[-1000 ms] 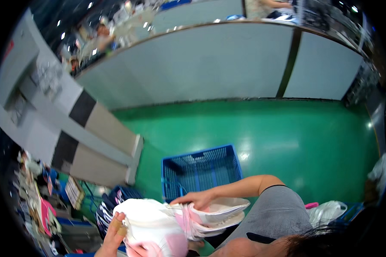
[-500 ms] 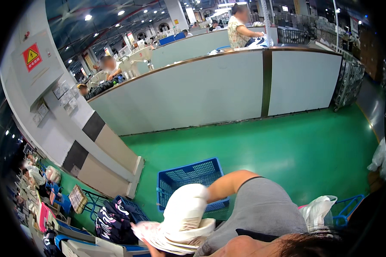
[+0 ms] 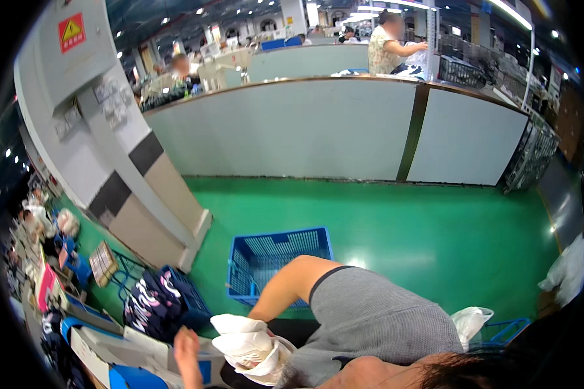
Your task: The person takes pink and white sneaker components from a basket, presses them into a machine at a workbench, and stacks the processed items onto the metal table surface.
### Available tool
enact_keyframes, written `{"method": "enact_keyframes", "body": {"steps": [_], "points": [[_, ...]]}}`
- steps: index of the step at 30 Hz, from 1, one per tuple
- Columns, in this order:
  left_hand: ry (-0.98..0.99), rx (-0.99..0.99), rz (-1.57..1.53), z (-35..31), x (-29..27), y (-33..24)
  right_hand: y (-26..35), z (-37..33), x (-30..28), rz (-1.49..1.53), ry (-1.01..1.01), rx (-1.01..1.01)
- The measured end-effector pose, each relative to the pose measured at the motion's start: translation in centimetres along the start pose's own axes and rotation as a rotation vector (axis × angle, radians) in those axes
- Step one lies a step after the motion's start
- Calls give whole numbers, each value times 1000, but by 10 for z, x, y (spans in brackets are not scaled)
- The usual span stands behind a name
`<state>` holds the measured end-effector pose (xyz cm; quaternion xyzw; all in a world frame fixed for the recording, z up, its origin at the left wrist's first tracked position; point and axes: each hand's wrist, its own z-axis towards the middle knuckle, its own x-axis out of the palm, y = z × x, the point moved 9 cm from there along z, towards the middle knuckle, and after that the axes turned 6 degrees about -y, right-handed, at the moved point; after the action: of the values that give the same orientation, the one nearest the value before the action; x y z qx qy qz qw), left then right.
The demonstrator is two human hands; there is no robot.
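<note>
A folded bundle of white cloth pieces (image 3: 250,347) is held low in front of my body. My right forearm, coming from a grey sleeve, reaches down to it. My right hand (image 3: 261,319) is mostly hidden behind the cloth and appears closed on it. To the left of the bundle, apart from it, my left hand (image 3: 187,347) is raised beside the machine table (image 3: 146,347). It is a little blurred, its fingers look loosely apart, and nothing shows in it.
A blue plastic basket (image 3: 279,236) stands on the green floor ahead. Dark printed fabric (image 3: 152,301) fills another basket at the left. A pillar (image 3: 143,175) rises at left; a long pale partition (image 3: 292,133) crosses the far side. White plastic bags (image 3: 568,266) lie at right. Other people work beyond.
The white cloth bundle has come down and closer to my body, now more compact. My left hand has let go of it and moved left. The view has shifted slightly.
</note>
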<state>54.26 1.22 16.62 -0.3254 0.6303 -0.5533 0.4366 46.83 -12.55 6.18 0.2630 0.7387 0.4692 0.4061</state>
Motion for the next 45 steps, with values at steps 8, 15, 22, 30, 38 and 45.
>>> {"method": "enact_keyframes", "body": {"steps": [8,15,22,30,38,45], "points": [[874,-274,686,-55,77,28,-48,23,56,113,388,421],[933,-811,678,-130,40,43,-1,-6,36,-509,-19,151],[651,-663,558,-116,73,79,13,-11,32,-561,-32,94],[-350,-575,-234,-114,82,136,-39,36,32,-482,-144,-90],[-432,-556,-654,-166,57,128,68,19,2,-882,-577,-524],[-397,-344,-89,-165,0,51,95,71,56,-157,-59,-379]]}}
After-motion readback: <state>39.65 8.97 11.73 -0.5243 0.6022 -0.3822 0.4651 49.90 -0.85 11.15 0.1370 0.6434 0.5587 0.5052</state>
